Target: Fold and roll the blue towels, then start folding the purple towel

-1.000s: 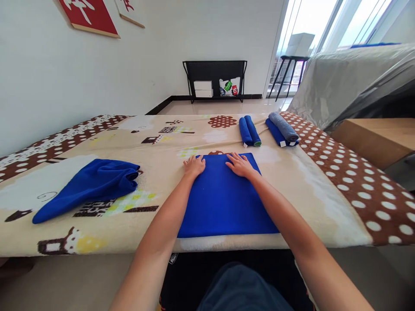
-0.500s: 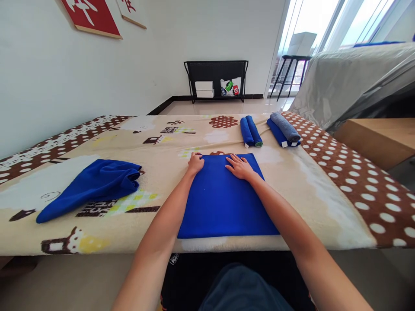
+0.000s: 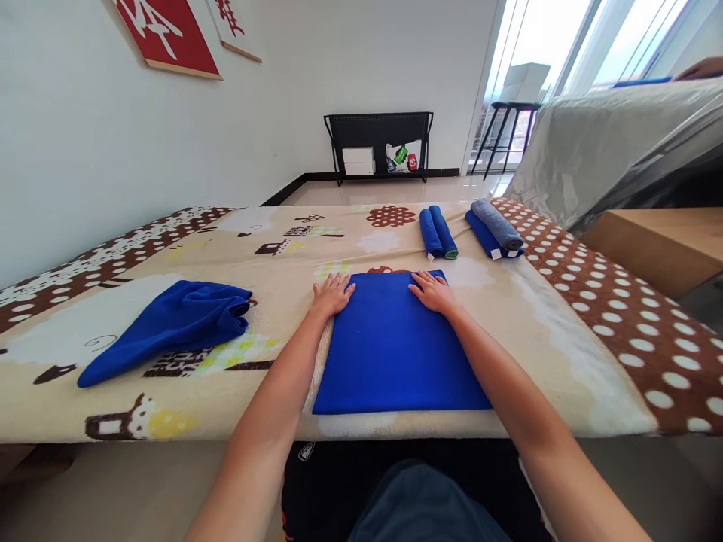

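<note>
A blue towel (image 3: 398, 350), folded into a flat rectangle, lies in front of me on the patterned blanket (image 3: 570, 361). My left hand (image 3: 333, 293) rests flat at its far left corner, fingers spread, partly on the blanket. Near the far right corner my right hand (image 3: 433, 290) lies open on the cloth, fingers pointing forward. To the left is a crumpled blue towel (image 3: 175, 320), apart from both hands. Beyond the flat towel lie two blue rolled towels (image 3: 437, 232) side by side. Further right, a grey-blue rolled towel (image 3: 497, 224) leans on another blue roll (image 3: 480, 229).
A cardboard box (image 3: 660, 241) stands beyond the blanket's right edge. Behind it is a plastic-covered surface (image 3: 633, 128), where another person's hand (image 3: 700, 69) touches something blue. A black rack (image 3: 378, 128) stands by the far wall, and a black stool (image 3: 508, 113) near the window.
My left hand has opened from a curled grip and moved slightly left. My right hand has slid right along the far edge. Another person's hand has appeared at upper right.
</note>
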A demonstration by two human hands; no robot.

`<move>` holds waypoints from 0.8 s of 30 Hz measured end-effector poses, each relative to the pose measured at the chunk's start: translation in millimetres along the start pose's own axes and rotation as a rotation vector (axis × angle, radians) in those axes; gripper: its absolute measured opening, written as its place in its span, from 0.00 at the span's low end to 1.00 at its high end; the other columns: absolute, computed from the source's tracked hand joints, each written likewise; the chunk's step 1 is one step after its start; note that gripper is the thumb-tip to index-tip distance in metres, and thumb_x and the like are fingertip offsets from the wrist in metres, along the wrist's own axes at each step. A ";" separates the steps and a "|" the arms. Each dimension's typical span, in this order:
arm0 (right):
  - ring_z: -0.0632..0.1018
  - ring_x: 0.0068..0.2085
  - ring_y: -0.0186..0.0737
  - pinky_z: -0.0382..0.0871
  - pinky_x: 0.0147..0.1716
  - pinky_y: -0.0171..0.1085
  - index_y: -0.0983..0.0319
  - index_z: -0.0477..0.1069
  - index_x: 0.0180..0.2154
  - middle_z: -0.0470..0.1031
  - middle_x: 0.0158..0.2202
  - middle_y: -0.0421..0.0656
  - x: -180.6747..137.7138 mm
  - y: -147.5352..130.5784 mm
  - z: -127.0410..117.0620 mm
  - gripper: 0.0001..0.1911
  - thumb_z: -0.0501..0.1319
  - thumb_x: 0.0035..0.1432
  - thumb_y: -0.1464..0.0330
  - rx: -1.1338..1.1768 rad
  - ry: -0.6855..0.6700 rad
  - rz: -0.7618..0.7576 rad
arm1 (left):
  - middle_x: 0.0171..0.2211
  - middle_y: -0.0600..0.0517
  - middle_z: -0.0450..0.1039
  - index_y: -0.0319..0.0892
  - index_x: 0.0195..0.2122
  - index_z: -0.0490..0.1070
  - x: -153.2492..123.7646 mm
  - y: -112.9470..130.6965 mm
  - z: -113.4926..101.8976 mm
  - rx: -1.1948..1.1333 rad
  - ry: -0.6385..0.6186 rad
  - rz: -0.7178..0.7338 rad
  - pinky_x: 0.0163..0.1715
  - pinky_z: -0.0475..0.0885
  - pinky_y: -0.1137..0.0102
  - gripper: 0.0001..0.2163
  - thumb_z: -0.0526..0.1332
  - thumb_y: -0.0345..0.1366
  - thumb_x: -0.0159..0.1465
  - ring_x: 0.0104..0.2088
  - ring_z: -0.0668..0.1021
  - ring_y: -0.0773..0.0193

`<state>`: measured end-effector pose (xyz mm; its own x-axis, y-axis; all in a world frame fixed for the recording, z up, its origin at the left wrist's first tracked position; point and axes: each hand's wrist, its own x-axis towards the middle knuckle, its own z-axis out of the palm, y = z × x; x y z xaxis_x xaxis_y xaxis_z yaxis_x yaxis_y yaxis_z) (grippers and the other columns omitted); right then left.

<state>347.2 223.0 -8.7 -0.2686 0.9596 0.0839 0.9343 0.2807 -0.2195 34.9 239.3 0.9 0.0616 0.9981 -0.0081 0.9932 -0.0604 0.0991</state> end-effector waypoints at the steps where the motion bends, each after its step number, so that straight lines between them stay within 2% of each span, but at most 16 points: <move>1: 0.52 0.71 0.42 0.46 0.68 0.50 0.57 0.53 0.69 0.51 0.71 0.45 -1.9 7.0 -0.8 0.31 0.39 0.72 0.52 -0.004 0.010 0.032 | 0.72 0.49 0.46 0.55 0.70 0.52 -1.6 -2.5 -2.0 0.010 0.001 -0.006 0.63 0.46 0.34 0.28 0.39 0.53 0.71 0.72 0.49 0.47; 4: 0.54 0.71 0.43 0.47 0.68 0.53 0.60 0.55 0.68 0.53 0.71 0.48 -5.6 19.5 -3.4 0.29 0.40 0.73 0.56 -0.017 0.035 0.098 | 0.72 0.45 0.45 0.53 0.69 0.56 -6.8 -1.3 -8.9 0.034 0.024 -0.024 0.62 0.46 0.33 0.26 0.40 0.49 0.72 0.72 0.49 0.45; 6: 0.54 0.71 0.46 0.45 0.67 0.55 0.63 0.56 0.67 0.54 0.70 0.50 -3.8 15.4 -4.3 0.28 0.41 0.72 0.59 -0.025 0.050 0.117 | 0.73 0.42 0.43 0.48 0.68 0.58 -9.4 10.0 -13.2 0.046 0.055 -0.011 0.63 0.45 0.34 0.26 0.41 0.43 0.71 0.72 0.48 0.46; 8: 0.53 0.71 0.47 0.42 0.68 0.56 0.65 0.56 0.67 0.54 0.70 0.51 1.7 0.2 -3.4 0.28 0.41 0.72 0.62 -0.030 0.061 0.102 | 0.73 0.43 0.42 0.44 0.69 0.56 -10.4 30.3 -15.5 0.049 0.087 0.037 0.65 0.44 0.37 0.26 0.42 0.39 0.71 0.72 0.47 0.49; 10: 0.53 0.71 0.44 0.42 0.68 0.53 0.65 0.55 0.67 0.53 0.70 0.50 8.8 -22.9 -0.2 0.28 0.41 0.72 0.63 -0.028 0.062 0.048 | 0.73 0.46 0.43 0.42 0.70 0.52 -9.8 56.5 -14.4 0.041 0.104 0.113 0.68 0.43 0.44 0.27 0.42 0.37 0.71 0.72 0.47 0.55; 13: 0.52 0.71 0.38 0.45 0.69 0.46 0.62 0.52 0.69 0.51 0.71 0.45 16.9 -58.1 7.6 0.28 0.42 0.71 0.63 -0.015 0.043 -0.058 | 0.72 0.51 0.46 0.43 0.71 0.51 -7.0 92.9 -6.2 0.013 0.090 0.216 0.70 0.46 0.57 0.27 0.43 0.35 0.70 0.72 0.49 0.62; 15: 0.52 0.71 0.36 0.46 0.68 0.43 0.60 0.51 0.70 0.50 0.72 0.43 18.8 -71.4 12.1 0.29 0.42 0.71 0.63 -0.009 0.028 -0.098 | 0.72 0.52 0.48 0.44 0.71 0.52 -5.4 105.7 1.2 -0.010 0.071 0.231 0.69 0.49 0.59 0.27 0.43 0.34 0.70 0.71 0.52 0.63; 18: 0.52 0.71 0.36 0.46 0.68 0.43 0.59 0.53 0.69 0.50 0.72 0.41 17.8 -65.9 13.7 0.28 0.42 0.71 0.62 -0.004 0.021 -0.082 | 0.72 0.50 0.49 0.45 0.71 0.52 -5.6 102.2 10.0 -0.040 0.065 0.183 0.68 0.50 0.56 0.26 0.41 0.40 0.72 0.71 0.53 0.60; 21: 0.52 0.71 0.38 0.44 0.69 0.46 0.60 0.54 0.69 0.51 0.71 0.43 12.9 -35.1 9.1 0.28 0.41 0.72 0.60 -0.005 0.025 0.000 | 0.72 0.49 0.47 0.45 0.71 0.51 -7.4 82.2 13.8 -0.059 0.077 0.122 0.69 0.45 0.53 0.28 0.41 0.49 0.72 0.72 0.51 0.57; 24: 0.52 0.71 0.40 0.43 0.69 0.48 0.63 0.52 0.69 0.50 0.71 0.46 4.2 2.3 3.4 0.30 0.39 0.72 0.59 -0.011 0.027 0.097 | 0.72 0.48 0.46 0.44 0.71 0.50 -9.0 62.2 14.0 -0.069 0.081 0.063 0.70 0.43 0.51 0.31 0.40 0.52 0.71 0.72 0.50 0.55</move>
<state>347.4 227.7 -12.1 -0.1706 0.9813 0.0892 0.9581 0.1864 -0.2174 97.5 226.3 -6.8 0.1125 0.9904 0.0805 0.9784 -0.1246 0.1649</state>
